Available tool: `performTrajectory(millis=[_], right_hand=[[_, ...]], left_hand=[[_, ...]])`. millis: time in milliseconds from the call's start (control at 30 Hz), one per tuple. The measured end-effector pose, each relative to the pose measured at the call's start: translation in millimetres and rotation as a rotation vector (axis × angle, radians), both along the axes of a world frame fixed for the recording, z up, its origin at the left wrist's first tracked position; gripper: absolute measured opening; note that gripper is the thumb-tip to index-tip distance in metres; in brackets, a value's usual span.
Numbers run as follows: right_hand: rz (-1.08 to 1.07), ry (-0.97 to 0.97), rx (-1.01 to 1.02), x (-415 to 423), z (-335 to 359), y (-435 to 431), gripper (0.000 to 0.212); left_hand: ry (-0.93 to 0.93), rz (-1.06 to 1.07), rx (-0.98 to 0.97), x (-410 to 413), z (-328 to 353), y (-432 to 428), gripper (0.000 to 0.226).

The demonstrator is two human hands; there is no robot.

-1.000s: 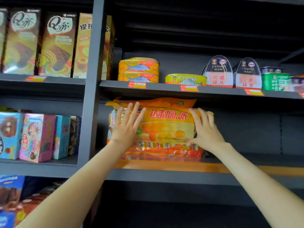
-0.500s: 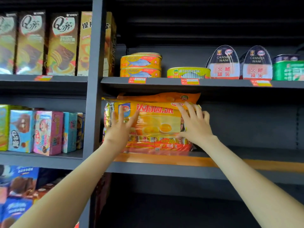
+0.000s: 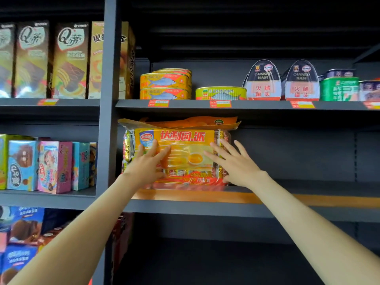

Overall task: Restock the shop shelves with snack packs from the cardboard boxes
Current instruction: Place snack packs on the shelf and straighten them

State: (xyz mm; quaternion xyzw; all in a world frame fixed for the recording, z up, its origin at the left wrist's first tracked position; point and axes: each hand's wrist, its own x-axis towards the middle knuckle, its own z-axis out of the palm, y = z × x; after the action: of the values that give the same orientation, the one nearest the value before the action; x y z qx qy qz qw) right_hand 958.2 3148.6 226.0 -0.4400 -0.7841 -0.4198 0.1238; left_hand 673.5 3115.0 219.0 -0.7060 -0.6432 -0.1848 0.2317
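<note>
Here, the snack pack [image 3: 181, 153] stands upright at the left end of the middle shelf [image 3: 287, 200], near its front edge. The left hand [image 3: 147, 164] and right hand [image 3: 236, 163] press its face, fingers spread flat.

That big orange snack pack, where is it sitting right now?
The orange snack pack stands at the left end of the middle shelf, beside the grey upright post, under the fish tins, both hands flat against it.
</note>
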Motion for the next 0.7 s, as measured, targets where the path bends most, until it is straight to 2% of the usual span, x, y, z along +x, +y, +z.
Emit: performTrajectory(millis=[167,333,467,567,700], right_hand=[[-0.056,0.027,-0.019,13,5,0,0.101],[0.011,0.146,-0.094,4,-1,-9,0.084],[0.223,0.382,-0.014,-13,-22,-37,0.059],[0.431,0.506,0.064,-33,-64,-64,0.041],[0.63,0.55,-0.052,-68,-150,-94,0.037]], left_hand=[[0.093,-0.008,-0.023,5,0,-6,0.074],[0.003,-0.131,0.046,12,-8,-11,0.064],[-0.177,-0.201,0.291,32,-30,-21,0.047],[-0.207,-0.314,0.452,43,-65,-41,0.043],[-0.201,-0.367,0.493,39,-146,-87,0.034]])
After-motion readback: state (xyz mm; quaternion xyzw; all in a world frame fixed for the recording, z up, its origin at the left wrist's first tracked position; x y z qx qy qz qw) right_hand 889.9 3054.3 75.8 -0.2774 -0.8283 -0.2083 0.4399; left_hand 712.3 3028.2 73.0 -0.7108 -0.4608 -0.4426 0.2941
